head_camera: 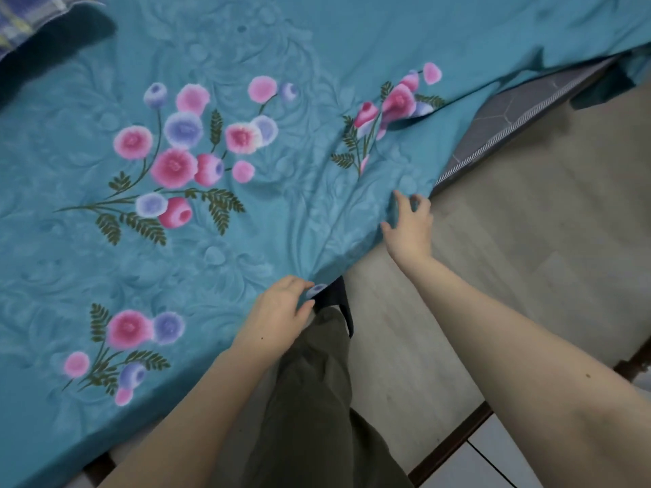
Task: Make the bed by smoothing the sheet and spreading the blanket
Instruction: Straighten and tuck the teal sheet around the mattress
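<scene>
A teal sheet [246, 241] printed with pink and purple flowers covers the bed and fills most of the view. Creases fan out from its near edge. My left hand [278, 315] grips that hanging edge, fingers curled into the fabric. My right hand [410, 227] is farther along the same edge, fingers spread and loosely bent, fingertips touching the cloth. Beyond it the sheet is pulled back and the grey mattress [510, 118] lies bare. A checked blue blanket [28, 19] is bunched at the top left corner.
Pale wood-look floor [528, 241] runs along the bed's right side. My leg in dark olive trousers [310, 399] stands against the bed edge. A dark threshold strip [454, 442] and white tiles [493, 463] lie at the bottom right.
</scene>
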A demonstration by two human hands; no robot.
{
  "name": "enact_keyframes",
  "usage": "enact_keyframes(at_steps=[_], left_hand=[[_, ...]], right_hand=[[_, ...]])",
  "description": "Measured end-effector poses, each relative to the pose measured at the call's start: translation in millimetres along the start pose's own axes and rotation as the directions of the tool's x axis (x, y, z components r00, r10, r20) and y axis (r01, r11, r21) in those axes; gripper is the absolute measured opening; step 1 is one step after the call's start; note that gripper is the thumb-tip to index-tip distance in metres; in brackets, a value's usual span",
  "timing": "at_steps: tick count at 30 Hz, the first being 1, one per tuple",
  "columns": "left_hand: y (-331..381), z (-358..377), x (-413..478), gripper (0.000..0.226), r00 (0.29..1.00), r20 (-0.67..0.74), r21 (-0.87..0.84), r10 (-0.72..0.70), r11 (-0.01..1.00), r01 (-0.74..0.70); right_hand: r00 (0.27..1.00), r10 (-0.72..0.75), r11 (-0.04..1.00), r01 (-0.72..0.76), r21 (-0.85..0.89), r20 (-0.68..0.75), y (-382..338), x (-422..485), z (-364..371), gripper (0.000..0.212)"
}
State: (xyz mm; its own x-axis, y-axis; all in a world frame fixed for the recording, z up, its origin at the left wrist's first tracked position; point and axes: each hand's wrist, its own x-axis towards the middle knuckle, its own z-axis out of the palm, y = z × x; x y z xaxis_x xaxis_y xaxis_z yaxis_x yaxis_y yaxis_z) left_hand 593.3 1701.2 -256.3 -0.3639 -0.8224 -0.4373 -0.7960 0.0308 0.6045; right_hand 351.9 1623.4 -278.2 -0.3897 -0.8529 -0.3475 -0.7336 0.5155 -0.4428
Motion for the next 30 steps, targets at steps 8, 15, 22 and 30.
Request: enact_keyframes(at_steps=[8, 15, 22, 30], left_hand=[[31.9, 22.2, 66.6, 0.037, 0.997, -0.046, 0.124, -0.057, 0.99, 0.063], [64.8, 23.1, 100.1, 0.049, 0.967, -0.182, 0.198, -0.179, 0.956, 0.214], [80.7, 28.3, 130.9, 0.031, 0.945, -0.166, 0.172, -0.282, 0.936, 0.309], [111.3, 40.6, 113.8, 0.021, 0.967, -0.217, 0.235, -0.136, 0.954, 0.187]], right_hand=[[0.897, -0.393, 0.726, 0.437, -0.531, 0.202, 25.1, 90.2, -31.3, 0.035], [0.704, -0.212, 0.664, 0.613, -0.428, 0.678, 10.3, 133.9, -56.9, 0.014], [0.48, 0.035, 0.695, 0.619, -0.367, 0.876, -6.7, 149.6, -81.5, 0.013], [0.369, 0.135, 0.724, 0.596, -0.346, 0.919, 36.1, 134.4, -81.5, 0.028]])
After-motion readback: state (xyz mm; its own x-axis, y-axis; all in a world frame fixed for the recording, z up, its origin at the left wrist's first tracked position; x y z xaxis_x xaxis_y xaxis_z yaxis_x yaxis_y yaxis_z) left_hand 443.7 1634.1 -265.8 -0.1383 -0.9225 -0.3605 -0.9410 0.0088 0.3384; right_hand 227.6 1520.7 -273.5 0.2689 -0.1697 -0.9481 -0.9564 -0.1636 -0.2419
